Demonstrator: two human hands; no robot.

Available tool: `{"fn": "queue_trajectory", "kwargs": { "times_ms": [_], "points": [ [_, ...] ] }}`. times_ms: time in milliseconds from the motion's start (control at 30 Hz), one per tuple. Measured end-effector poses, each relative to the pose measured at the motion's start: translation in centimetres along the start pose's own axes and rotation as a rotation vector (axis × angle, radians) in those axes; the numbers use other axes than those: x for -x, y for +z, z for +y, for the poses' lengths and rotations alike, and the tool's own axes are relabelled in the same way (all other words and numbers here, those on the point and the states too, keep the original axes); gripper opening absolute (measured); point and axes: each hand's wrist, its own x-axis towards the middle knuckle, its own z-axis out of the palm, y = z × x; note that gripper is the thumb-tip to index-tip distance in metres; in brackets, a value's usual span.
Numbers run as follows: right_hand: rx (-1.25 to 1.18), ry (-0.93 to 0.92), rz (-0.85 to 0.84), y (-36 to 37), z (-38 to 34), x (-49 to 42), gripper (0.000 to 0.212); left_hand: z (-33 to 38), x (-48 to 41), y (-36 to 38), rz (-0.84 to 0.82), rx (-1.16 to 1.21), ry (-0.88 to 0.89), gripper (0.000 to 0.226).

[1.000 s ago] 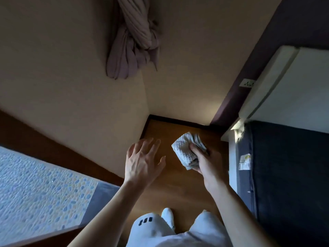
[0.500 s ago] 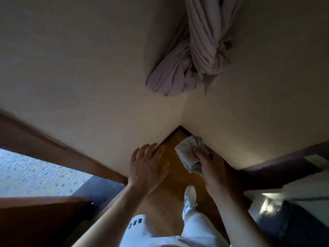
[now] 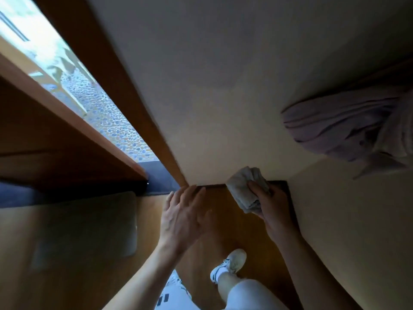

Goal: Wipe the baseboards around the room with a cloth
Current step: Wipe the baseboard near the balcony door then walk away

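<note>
At the lower edge of the view, a white lace-up sneaker stands on the brown wooden floor. A flat grey rectangular mat lies on the floor to the left.

Both bare forearms extend forward.
- The left hand is held flat above the floor, fingers straight and slightly spread, carrying nothing. Its fingertips lie near the foot of the wall; contact cannot be confirmed.
- The right hand has fingers and thumb curled round a crumpled light-grey fabric cloth.

The cloth sits against the dark narrow baseboard at the foot of the cream plain wall, just left of the room corner. Its upper part overlaps the lower edge of the wall. The baseboard turns the corner and runs back along the right-hand wall, beside the right wrist.

Left of the wall, a brown wooden door frame borders an opening onto a blurred pebbled ground. A mauve knotted fabric curtain hangs in the corner at upper right.
</note>
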Motion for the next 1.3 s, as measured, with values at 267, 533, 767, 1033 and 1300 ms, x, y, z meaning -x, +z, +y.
{"fn": "queue_trajectory", "kwargs": {
  "times_ms": [267,533,767,1033,1300],
  "points": [
    [0.096,0.034,-0.085,5.9,4.0,-2.7,0.033,-7.2,4.1,2.8,0.023,0.019,-0.129,0.06],
    [0.258,-0.004,-0.178,8.0,14.4,-13.8,0.043,-13.8,2.7,17.9,-0.071,0.005,-0.17,0.06],
    [0.525,-0.073,-0.341,8.0,30.3,-29.2,0.018,-17.5,-1.7,39.3,-0.127,0.027,-0.195,0.063],
    [0.868,-0.217,-0.51,7.3,49.8,-46.8,0.024,-23.5,-5.3,64.1,-0.191,0.012,-0.242,0.068],
    [1.014,-0.588,-0.504,9.3,62.6,-56.5,0.021,-29.1,-7.9,78.9,-0.142,-0.011,-0.204,0.065]
  ]
}}
